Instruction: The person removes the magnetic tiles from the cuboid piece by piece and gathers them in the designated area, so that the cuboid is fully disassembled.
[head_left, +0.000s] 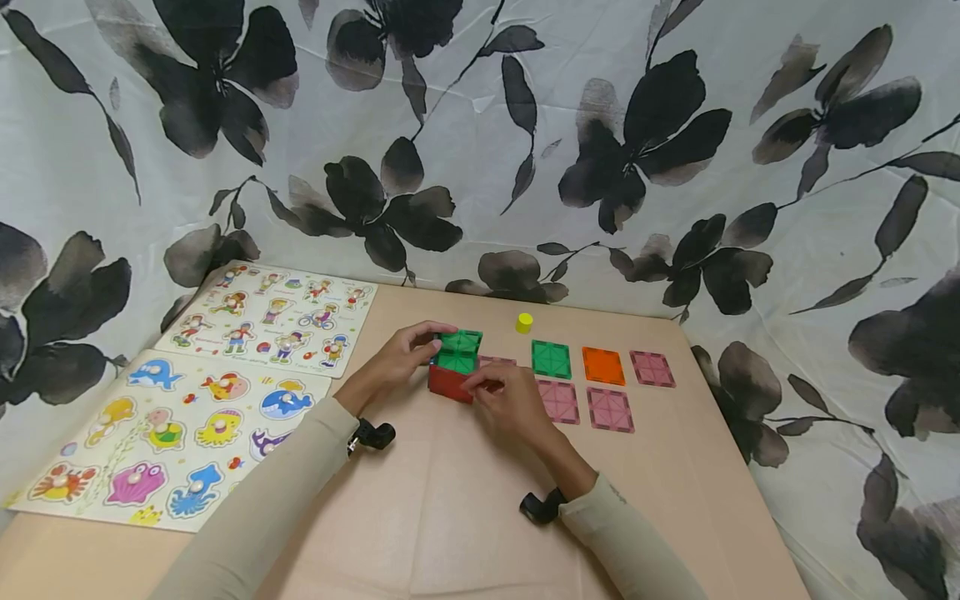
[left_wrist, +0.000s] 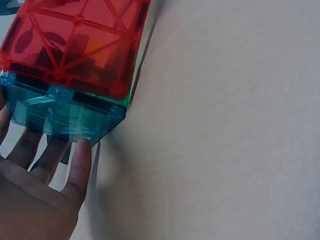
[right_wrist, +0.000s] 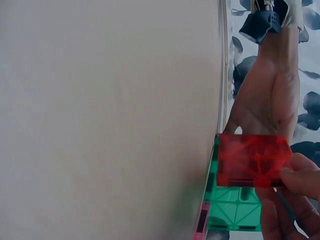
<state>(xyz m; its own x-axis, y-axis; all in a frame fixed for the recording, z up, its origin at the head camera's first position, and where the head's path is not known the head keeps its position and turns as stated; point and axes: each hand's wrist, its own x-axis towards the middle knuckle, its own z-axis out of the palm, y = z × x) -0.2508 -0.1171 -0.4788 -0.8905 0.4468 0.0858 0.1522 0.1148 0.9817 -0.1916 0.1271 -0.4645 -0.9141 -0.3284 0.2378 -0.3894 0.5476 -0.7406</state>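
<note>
A small structure of see-through magnetic tiles stands near the table's middle, with a green tile (head_left: 457,350), a red tile (head_left: 450,385) facing me and a blue tile (left_wrist: 65,112) on its left side. My left hand (head_left: 397,360) rests its fairly straight fingers (left_wrist: 80,165) against the blue tile. My right hand (head_left: 517,400) pinches the red tile (right_wrist: 252,160) at its edge between thumb and fingers. In the right wrist view, green tiles (right_wrist: 235,207) show beside the red one. The inside of the structure is partly hidden.
Right of the structure lie a green tile (head_left: 551,359), an orange tile (head_left: 603,366) and several pink tiles (head_left: 611,409). A yellow cylinder (head_left: 524,322) stands at the back. Two picture puzzle boards (head_left: 247,362) cover the left. A floral cloth (head_left: 480,167) hangs behind the table (head_left: 450,517).
</note>
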